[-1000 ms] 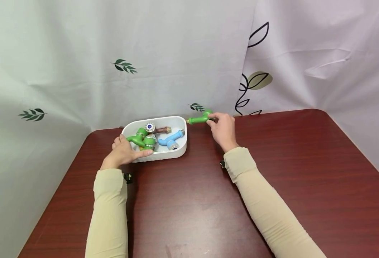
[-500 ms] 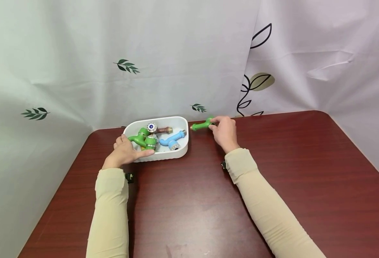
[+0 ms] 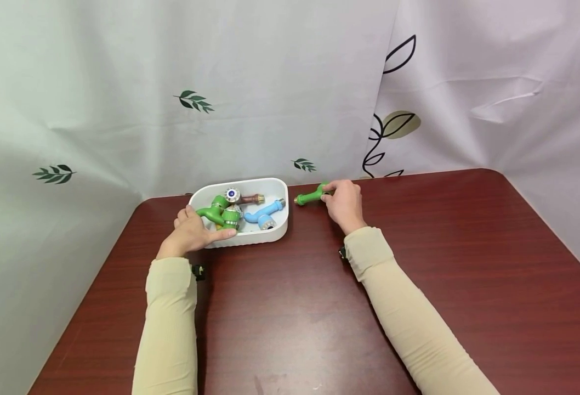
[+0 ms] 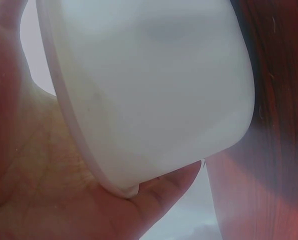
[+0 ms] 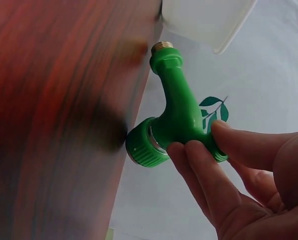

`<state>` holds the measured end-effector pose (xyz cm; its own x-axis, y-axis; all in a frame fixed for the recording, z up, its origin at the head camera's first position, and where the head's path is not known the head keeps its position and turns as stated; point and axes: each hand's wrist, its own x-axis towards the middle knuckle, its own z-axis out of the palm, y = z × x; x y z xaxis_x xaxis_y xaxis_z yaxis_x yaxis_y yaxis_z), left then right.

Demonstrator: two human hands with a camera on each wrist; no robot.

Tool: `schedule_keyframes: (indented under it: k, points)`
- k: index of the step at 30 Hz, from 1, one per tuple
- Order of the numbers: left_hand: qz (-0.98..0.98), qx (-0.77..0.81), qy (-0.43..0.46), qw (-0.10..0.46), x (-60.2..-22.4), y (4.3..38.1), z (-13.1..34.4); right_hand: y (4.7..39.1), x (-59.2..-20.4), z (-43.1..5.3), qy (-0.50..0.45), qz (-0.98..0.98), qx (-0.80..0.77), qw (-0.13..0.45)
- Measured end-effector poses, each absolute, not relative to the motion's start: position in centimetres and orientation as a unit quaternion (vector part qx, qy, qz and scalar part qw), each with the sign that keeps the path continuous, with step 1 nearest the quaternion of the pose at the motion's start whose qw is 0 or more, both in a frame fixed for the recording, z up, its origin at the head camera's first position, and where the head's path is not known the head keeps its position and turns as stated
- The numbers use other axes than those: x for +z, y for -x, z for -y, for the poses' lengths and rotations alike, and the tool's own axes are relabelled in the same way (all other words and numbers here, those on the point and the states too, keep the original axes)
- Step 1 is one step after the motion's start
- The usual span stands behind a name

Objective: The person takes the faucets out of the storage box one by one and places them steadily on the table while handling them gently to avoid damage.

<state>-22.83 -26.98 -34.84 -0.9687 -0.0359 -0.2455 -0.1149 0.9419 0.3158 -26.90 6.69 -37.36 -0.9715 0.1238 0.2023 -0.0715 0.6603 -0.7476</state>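
Note:
My right hand point(image 3: 345, 204) pinches a green plastic tap point(image 3: 311, 196) by its spout end between thumb and fingertips, just right of the white bin. In the right wrist view the tap's brass threaded end point(image 5: 162, 46) points toward the bin, and its ribbed green knob point(image 5: 145, 145) is right at the tabletop. My left hand point(image 3: 185, 233) grips the left end of the white bin point(image 3: 265, 236), thumb along the front rim. Inside lie green taps point(image 3: 212, 213), a light blue tap point(image 3: 264, 212) and a brown tap point(image 3: 248, 199) with a silver knob.
The dark red wooden table point(image 3: 270, 307) stretches forward and to the right. A white curtain point(image 3: 250, 109) with leaf prints hangs along its back edge, close behind the bin.
My right hand has brought the green tap slightly down and nearer to me, its brass end now lower and farther from the bin's rim. The left hand keeps its grip on the bin.

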Motion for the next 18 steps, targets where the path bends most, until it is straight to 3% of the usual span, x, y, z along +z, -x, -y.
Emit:
schedule_keyframes:
  k: [18]
  points:
    - [-0.980,0.162,0.037,0.112,-34.81,22.75,27.00,26.98,-37.26,-6.98,0.008,0.920,0.384,0.083]
